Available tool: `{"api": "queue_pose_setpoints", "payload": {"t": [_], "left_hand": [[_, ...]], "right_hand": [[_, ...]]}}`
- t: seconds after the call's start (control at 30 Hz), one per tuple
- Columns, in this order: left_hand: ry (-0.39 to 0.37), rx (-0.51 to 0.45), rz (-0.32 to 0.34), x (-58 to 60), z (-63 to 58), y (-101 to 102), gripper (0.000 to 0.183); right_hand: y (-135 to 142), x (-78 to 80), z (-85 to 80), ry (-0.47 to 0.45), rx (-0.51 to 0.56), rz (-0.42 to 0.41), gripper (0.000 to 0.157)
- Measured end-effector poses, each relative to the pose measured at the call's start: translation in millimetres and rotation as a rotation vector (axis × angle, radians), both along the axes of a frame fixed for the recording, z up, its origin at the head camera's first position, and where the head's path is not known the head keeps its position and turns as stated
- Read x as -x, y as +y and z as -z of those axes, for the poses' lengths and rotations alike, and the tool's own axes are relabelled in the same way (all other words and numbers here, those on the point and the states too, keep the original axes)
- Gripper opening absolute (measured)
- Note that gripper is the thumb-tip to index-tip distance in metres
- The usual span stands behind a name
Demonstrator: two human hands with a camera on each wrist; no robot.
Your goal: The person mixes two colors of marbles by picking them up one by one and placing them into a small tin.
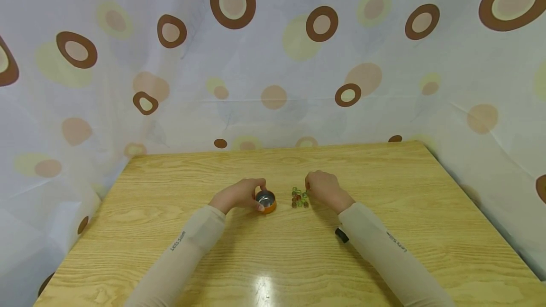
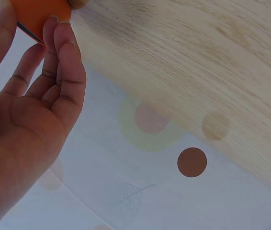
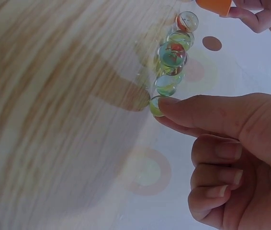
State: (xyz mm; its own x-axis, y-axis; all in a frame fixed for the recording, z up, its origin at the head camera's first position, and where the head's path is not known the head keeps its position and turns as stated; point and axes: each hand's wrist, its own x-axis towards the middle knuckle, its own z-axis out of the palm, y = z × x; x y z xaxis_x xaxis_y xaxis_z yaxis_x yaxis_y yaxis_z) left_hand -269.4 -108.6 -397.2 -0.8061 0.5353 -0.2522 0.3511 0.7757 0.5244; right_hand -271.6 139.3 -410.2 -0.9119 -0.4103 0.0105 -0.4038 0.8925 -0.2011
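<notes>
My left hand (image 1: 241,194) grips a small orange bowl (image 1: 269,209) with a metal inside, thumb and fingers on its rim and side. In the left wrist view the orange wall of the bowl (image 2: 37,14) shows between thumb and fingers. Right of the bowl lies a cluster of glass marbles (image 1: 300,198), green, clear and reddish. My right hand (image 1: 325,189) is at the cluster's right edge. In the right wrist view its thumb and index finger pinch a green-yellow marble (image 3: 155,106), and the other fingers are curled in. Several more marbles (image 3: 172,54) sit in a row beyond it.
Everything stands on a wooden table (image 1: 170,169). A white curtain (image 1: 273,60) with brown and yellow circles hangs behind it and at both sides. A black band piece (image 1: 341,235) shows below the right sleeve (image 1: 375,240).
</notes>
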Motion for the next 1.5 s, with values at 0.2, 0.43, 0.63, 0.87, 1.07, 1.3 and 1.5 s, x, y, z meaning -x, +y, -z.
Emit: {"api": "queue_pose_setpoints", "payload": {"t": [0.2, 0.43, 0.63, 0.87, 1.07, 1.3, 1.5], "left_hand": [[0.002, 0.002, 0.011, -0.3, 0.4, 0.4, 0.036], [-0.005, 0.006, 0.005, -0.9, 0.3, 0.1, 0.036], [-0.006, 0.002, 0.008, -1.5, 0.1, -0.3, 0.036], [-0.009, -0.001, 0.01, -1.7, 0.6, -1.1, 0.036], [-0.008, 0.002, 0.002, -0.2, 1.2, -1.5, 0.036], [-0.002, 0.006, 0.001, 0.8, 2.1, -2.0, 0.036], [0.007, 0.013, 0.013, 1.7, 1.2, -2.0, 0.036]], "right_hand": [[0.5, 0.1, 0.5, 0.001, -0.013, -0.001, 0.005], [0.2, -0.4, -0.4, -0.002, -0.013, -0.001, 0.005], [0.3, -0.8, -0.2, -0.001, -0.012, 0.002, 0.005], [-0.6, 1.4, 1.4, -0.025, -0.02, 0.018, 0.005], [-0.9, 2.9, 0.7, -0.02, -0.026, 0.018, 0.006], [-0.4, 2.6, 0.6, -0.017, -0.033, 0.017, 0.006], [-0.9, 2.9, -0.5, -0.019, -0.029, 0.017, 0.006]]}}
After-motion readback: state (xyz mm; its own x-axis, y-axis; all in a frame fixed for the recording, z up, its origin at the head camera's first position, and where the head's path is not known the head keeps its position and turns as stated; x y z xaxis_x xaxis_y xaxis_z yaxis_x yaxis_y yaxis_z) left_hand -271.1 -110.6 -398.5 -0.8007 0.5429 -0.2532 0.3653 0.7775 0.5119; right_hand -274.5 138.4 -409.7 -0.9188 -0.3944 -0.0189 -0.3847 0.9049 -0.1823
